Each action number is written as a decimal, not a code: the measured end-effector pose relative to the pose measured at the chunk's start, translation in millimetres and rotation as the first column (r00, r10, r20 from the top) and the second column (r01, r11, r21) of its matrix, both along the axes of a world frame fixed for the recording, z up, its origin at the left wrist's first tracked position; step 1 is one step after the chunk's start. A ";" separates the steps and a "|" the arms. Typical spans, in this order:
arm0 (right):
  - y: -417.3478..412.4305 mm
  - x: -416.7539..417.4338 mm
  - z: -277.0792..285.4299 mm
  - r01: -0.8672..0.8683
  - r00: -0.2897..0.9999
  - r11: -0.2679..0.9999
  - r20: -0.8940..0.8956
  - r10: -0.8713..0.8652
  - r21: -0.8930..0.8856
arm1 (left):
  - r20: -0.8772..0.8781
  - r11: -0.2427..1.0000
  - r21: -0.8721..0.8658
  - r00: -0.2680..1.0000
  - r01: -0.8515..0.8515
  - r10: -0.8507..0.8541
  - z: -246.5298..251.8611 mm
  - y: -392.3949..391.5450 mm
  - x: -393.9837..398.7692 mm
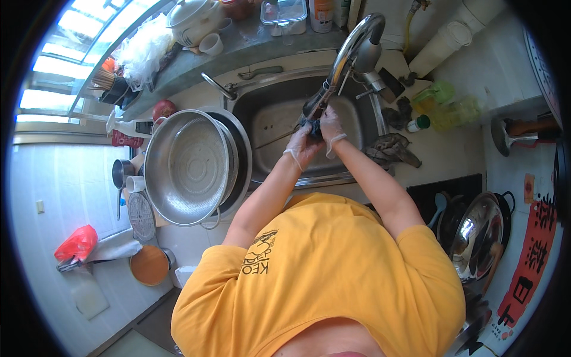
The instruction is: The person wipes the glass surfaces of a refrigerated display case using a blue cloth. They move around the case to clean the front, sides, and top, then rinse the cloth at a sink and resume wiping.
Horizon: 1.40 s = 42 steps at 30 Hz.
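Both my hands wear clear disposable gloves and meet under the spout of the curved chrome faucet [345, 56], over the stainless steel sink [276, 102]. My left hand [304, 145] and my right hand [331, 127] are closed around a dark, crumpled item [313, 128], perhaps a cloth or scrubber; the fingers and the spout hide part of it. A thin brown stick [276, 139] lies slantwise in the basin, its upper end reaching towards my left hand. Whether water runs cannot be told.
Large metal colanders [192, 167] are stacked left of the sink. A crumpled dark rag [390, 149] and a green-capped bottle [418, 123] are at its right. Pans and a shiny lid [477, 236] stand further right. A ledge behind holds a lidded pot [192, 26] and a plastic container [284, 18].
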State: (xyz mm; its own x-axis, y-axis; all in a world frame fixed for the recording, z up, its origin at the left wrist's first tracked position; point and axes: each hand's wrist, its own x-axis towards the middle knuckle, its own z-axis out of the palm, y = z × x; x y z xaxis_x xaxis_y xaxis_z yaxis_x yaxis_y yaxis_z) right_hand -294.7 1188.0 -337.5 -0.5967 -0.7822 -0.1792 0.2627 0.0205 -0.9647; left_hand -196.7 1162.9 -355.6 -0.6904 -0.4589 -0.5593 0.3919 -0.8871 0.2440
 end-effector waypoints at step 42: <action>7.8 -34.1 -31.3 -0.510 0.750 0.742 -0.197 0.631 0.436 | 0.643 0.577 -0.290 0.602 0.763 -0.473 7.2 17.9 -14.7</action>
